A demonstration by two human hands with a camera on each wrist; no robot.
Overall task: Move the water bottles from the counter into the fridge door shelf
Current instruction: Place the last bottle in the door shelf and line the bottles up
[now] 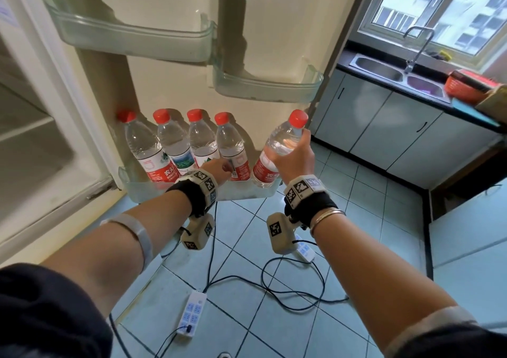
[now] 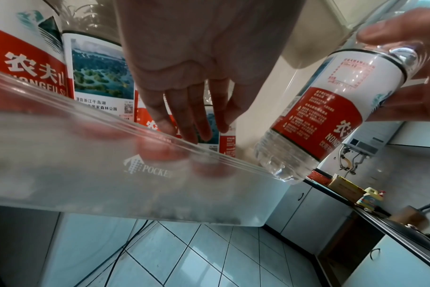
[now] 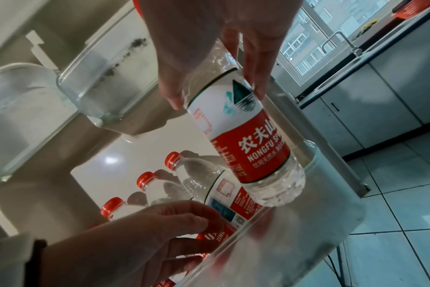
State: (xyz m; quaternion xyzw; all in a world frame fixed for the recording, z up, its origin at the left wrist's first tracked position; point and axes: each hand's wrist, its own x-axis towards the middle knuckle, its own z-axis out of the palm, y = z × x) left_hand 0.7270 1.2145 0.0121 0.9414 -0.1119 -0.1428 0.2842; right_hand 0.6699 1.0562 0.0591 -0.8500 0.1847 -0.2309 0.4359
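Several red-capped water bottles (image 1: 175, 149) stand in a row in the clear bottom door shelf (image 1: 137, 190) of the open fridge. My right hand (image 1: 295, 154) grips another bottle (image 1: 267, 169) round its upper body. That bottle tilts, with its base over the shelf's right end. In the right wrist view the held bottle (image 3: 258, 151) hangs just above the shelf wall (image 3: 295, 223). My left hand (image 1: 219, 168) reaches over the rim, and its straight fingers (image 2: 192, 126) touch the label of the rightmost standing bottle (image 2: 227, 143). The held bottle (image 2: 319, 120) shows at the right of the left wrist view.
Two empty clear shelves (image 1: 131, 36) (image 1: 266, 88) hang higher on the door. The fridge body is at the left. A counter with a steel sink (image 1: 384, 69) and grey cabinets runs along the right. Power strips (image 1: 192, 313) and cables lie on the tiled floor below my arms.
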